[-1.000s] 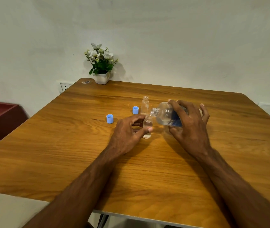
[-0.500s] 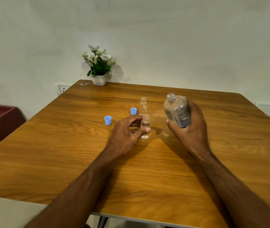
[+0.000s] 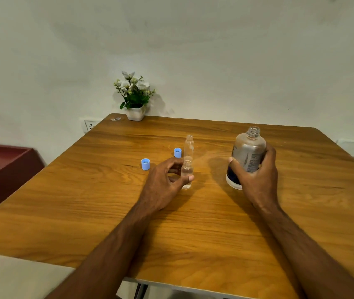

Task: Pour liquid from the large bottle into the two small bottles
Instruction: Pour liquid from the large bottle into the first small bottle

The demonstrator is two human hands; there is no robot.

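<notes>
Large bottle gripped upright in right hand, base low over table. Near small bottle pinched by left hand; far small bottle just behind, uncapped. Best tipped slowly, mouth to mouth, small bottle kept steady.

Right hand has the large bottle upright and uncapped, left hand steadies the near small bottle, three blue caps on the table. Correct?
Not quite: the head view shows two blue caps, not three. The rest holds: right hand grips the large bottle upright and uncapped, left hand steadies the near small bottle.
</notes>
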